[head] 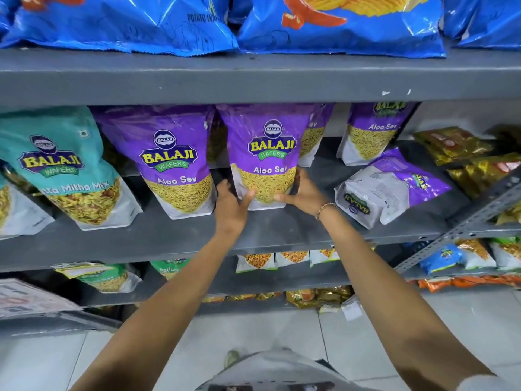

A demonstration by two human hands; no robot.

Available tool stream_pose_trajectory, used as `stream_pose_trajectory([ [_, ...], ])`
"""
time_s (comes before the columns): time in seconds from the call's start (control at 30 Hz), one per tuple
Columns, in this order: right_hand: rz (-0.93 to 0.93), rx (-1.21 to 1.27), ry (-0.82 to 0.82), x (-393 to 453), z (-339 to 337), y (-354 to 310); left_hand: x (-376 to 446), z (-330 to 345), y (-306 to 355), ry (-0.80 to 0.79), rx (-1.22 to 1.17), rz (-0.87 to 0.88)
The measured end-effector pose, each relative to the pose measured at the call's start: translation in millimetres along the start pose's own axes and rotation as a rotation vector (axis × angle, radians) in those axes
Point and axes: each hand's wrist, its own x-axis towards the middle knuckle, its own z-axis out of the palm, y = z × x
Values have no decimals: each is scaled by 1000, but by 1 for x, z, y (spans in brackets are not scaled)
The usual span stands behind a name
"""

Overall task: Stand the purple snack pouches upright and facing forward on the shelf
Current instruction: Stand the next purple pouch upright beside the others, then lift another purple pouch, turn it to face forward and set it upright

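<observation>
A purple Aloo Sev pouch (pixel 267 153) stands upright and faces forward at the middle of the grey shelf (pixel 169 238). My left hand (pixel 232 206) grips its lower left corner and my right hand (pixel 304 193) grips its lower right corner. To its left a second purple pouch (pixel 172 159) stands upright, front forward. Another purple pouch (pixel 370 134) stands further back on the right. One purple pouch (pixel 389 187) lies flat on the shelf at the right, back side up. A further purple pouch (pixel 313 136) is partly hidden behind the held one.
A teal Khatta Mitha Mix pouch (pixel 64 165) stands at the left. Gold packets (pixel 462 153) lie at the far right. Blue wafer bags (pixel 338 24) fill the shelf above. Lower shelves hold small snack packs (pixel 287 259). A slanted metal upright (pixel 465 224) crosses at the right.
</observation>
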Motion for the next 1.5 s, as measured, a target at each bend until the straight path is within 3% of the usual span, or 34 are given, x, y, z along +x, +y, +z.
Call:
stream_pose_trajectory([
  [0.1,-4,-87,106,-14,-2,0,-31,10,6,135,-149,80],
  [0.23,-83,-118,440,-41,-25,1,-54,37,38,-68,-83,208],
  [0.4,-38,59,784,-73,-83,7,-47,86,97,-243,-21,330],
  [0.57,112,458,1077,-85,-151,44,-14,154,138,-352,58,181],
  [0.67,329,847,1012,-79,-170,74,11,186,141,-417,212,44],
  [0.77,656,850,694,-79,-171,96,20,204,136,-507,275,-138],
  [0.87,707,844,445,-76,-170,110,16,216,129,-515,134,-218],
  [0.97,655,863,464,-68,-172,114,16,219,116,-497,6,-186],
  [1.13,557,831,615,-70,-169,116,-8,208,126,-491,30,-18],
  [1.27,325,780,772,-78,-165,104,-24,197,132,-596,-112,54],
  [1.4,-8,674,682,-81,-165,97,-24,186,131,-613,-189,93],
  [1.5,-130,511,495,-65,-175,95,-14,179,126,-492,-179,70],
])
